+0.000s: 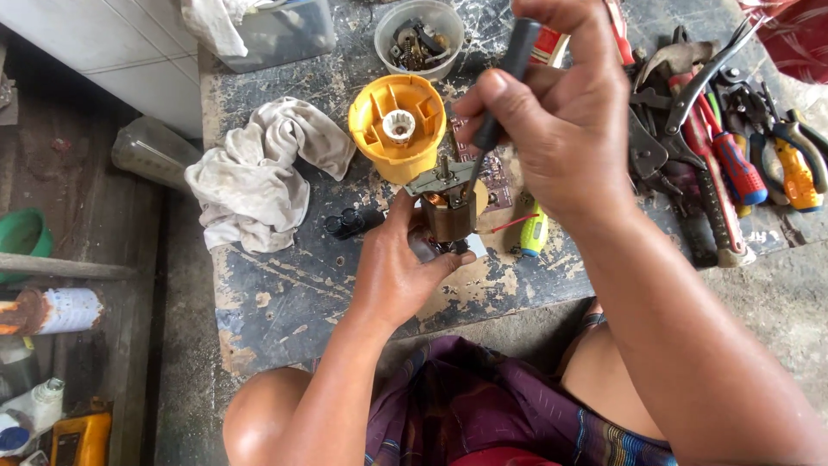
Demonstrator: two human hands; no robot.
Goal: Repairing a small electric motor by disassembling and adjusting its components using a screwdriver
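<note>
My left hand [398,272] grips a small electric motor [450,210] with brown copper windings and a metal top bracket, held upright over the worn dark board [285,302]. My right hand [561,129] holds a black-handled screwdriver [504,82], its shaft angled down onto the motor's top bracket. Just behind the motor lies a yellow plastic housing [397,125] with a white toothed hub in its middle, open side facing me.
A crumpled white rag [259,173] lies left of the housing. A clear bowl of small parts [418,36] stands at the back. Pliers and screwdrivers [733,147] are piled at the right. A small yellow-green tool [534,231] lies beside the motor.
</note>
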